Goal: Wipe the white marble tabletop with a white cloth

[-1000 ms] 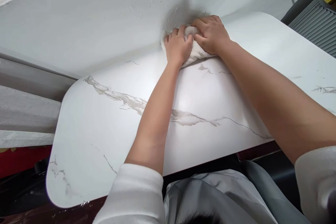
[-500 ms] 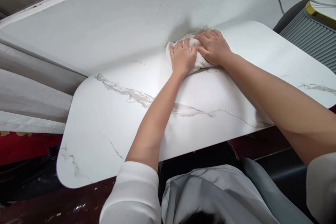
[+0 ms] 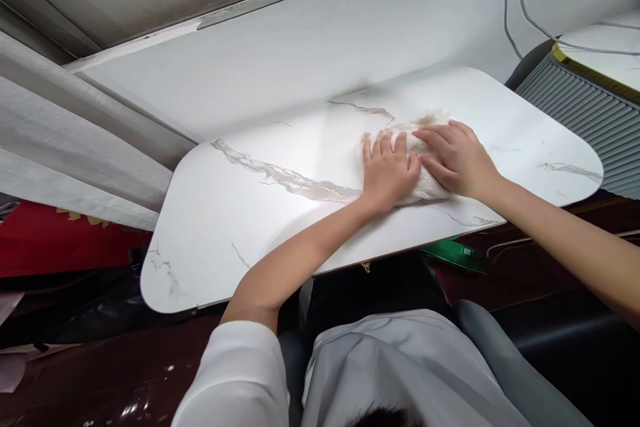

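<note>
A bunched white cloth (image 3: 427, 183) lies on a white marble-patterned tabletop (image 3: 280, 207), right of its middle and near the front edge. My left hand (image 3: 387, 170) presses down on the cloth's left part with fingers together. My right hand (image 3: 455, 157) lies on its right part, fingers extended over it. Most of the cloth is hidden under the two hands; its far edge is blurred.
A white wall (image 3: 300, 53) rises behind the tabletop, with a window sill above. A grey ribbed unit (image 3: 590, 120) and cables stand at the right. A green object (image 3: 455, 257) sits below the table's front edge. Red fabric (image 3: 55, 240) lies at the left.
Both hands have drawn the cloth back from the wall edge across the tabletop toward me and somewhat to the right. The view has tilted up, showing the sill.
</note>
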Demonstrator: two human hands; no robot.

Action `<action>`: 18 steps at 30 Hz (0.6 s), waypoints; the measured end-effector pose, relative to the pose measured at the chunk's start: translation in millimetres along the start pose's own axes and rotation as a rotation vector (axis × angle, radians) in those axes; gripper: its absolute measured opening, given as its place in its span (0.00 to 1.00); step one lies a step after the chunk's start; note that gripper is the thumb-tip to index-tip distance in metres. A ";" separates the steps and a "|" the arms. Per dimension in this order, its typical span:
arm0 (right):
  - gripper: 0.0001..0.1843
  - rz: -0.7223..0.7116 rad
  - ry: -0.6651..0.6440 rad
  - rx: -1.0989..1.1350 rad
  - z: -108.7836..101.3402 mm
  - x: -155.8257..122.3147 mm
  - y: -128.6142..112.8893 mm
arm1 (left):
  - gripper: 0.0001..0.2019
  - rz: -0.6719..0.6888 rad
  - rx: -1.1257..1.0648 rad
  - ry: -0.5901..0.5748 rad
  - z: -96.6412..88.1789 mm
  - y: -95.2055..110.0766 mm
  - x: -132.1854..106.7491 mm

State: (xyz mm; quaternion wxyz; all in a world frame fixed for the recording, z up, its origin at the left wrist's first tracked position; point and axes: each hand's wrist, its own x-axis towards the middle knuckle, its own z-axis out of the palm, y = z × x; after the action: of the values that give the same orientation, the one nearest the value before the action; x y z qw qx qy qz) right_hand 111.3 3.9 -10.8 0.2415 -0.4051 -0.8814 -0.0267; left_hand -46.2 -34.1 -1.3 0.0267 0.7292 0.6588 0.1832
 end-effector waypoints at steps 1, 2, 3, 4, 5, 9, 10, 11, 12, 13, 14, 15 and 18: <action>0.26 0.000 -0.008 0.005 -6.7 -9.7 -3.0 | 0.24 0.011 0.005 -0.002 0.1 5.8 -8.4; 0.27 0.005 -0.017 0.008 -13.7 -19.1 -6.5 | 0.24 0.027 0.009 -0.005 0.2 11.4 -16.6; 0.27 0.020 -0.027 0.005 -20.7 -28.2 -10.3 | 0.24 0.048 0.013 -0.006 0.2 16.6 -24.6; 0.27 0.042 -0.055 -0.009 -27.4 -36.8 -14.3 | 0.25 0.072 0.014 -0.006 0.1 21.3 -32.1; 0.27 0.060 -0.096 -0.026 -33.6 -44.6 -18.1 | 0.25 0.098 0.014 -0.003 -0.1 25.5 -38.9; 0.29 0.114 -0.161 -0.089 -48.1 -64.9 -27.1 | 0.27 0.163 0.008 0.010 -0.9 36.6 -54.5; 0.29 0.115 -0.174 -0.101 -49.1 -66.7 -27.4 | 0.27 0.169 0.007 0.010 -1.1 38.0 -55.5; 0.30 0.114 -0.186 -0.111 -49.4 -67.4 -26.9 | 0.27 0.172 0.005 0.010 -1.4 38.9 -55.6; 0.30 0.109 -0.197 -0.121 -49.2 -67.0 -25.9 | 0.27 0.172 0.003 0.007 -1.6 39.5 -55.0; 0.30 0.104 -0.209 -0.130 -48.7 -65.8 -24.3 | 0.27 0.171 0.002 0.003 -1.7 39.8 -53.9; 0.30 0.101 -0.221 -0.138 -48.1 -64.0 -22.4 | 0.27 0.170 0.002 -0.003 -1.7 40.0 -52.4; 0.31 0.099 -0.233 -0.147 -47.4 -61.8 -20.0 | 0.27 0.169 0.003 -0.010 -1.5 40.2 -50.7; 0.34 0.106 -0.275 -0.158 -44.8 -53.1 -10.6 | 0.28 0.159 0.009 -0.024 0.7 41.5 -43.9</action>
State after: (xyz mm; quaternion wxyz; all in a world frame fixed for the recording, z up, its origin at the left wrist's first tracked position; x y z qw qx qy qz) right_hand 151.1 -51.3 6.6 0.0870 -0.4684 -0.8788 -0.0273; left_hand -9.4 -81.9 -0.5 0.0166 0.7816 0.5992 0.1728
